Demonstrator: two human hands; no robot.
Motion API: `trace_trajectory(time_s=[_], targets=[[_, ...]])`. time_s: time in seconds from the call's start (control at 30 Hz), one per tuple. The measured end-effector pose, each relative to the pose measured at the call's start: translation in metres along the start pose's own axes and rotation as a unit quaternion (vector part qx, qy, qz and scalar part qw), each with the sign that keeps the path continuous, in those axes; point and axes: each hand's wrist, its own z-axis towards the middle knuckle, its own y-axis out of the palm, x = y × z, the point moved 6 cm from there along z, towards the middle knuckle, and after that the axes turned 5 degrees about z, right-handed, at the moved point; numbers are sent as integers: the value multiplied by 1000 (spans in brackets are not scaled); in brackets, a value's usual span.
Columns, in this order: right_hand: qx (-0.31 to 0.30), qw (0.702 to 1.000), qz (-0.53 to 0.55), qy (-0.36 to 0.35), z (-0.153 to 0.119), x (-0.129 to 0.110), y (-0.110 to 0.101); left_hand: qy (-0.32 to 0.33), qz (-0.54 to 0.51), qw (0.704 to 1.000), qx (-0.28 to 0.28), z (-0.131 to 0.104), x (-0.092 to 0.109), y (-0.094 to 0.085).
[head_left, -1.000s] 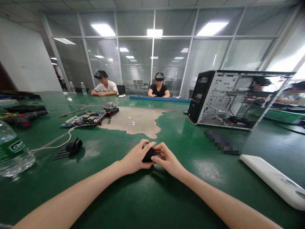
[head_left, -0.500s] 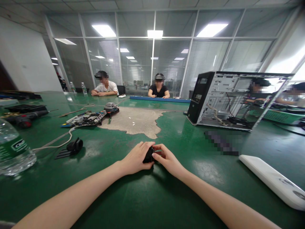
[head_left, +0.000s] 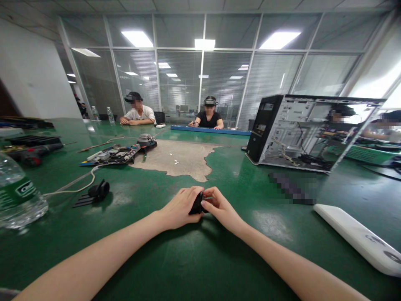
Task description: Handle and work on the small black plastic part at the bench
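A small black object (head_left: 196, 204) is between my two hands, low over the green table (head_left: 175, 267). My left hand (head_left: 182, 207) wraps round it from the left, thumb below and fingers over the top. From the right, my right hand (head_left: 219, 207) grips its edge with thumb and bent fingers. Much of the object is hidden by the fingers. To the left of my hands lies a black part with prongs (head_left: 99, 191), and beyond it a circuit board (head_left: 114, 155).
An open computer case (head_left: 266, 129) stands at the back right, with a white device (head_left: 357, 236) nearer. A water bottle (head_left: 20, 194) is at the left, by a drill (head_left: 34, 152). Two people sit across the table; others are behind the case.
Both my hands have shifted very slightly right with the black object, still gripping it. Across the table, the person in black has raised one hand a little.
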Motion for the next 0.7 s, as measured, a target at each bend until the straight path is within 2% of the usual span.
trace_trajectory(time_s=[0.13,0.3,0.7], targets=[[-4,1000,-19,16,-1,-1,0,0,-3,1000,3,-1,0,-1],[-23,1000,11,-17,-4,-9,4,-1,0,1000,-1,-1,-1,1],[-4,1000,-30,-2,-2,-4,1,2,8,1000,3,0,-2,1]])
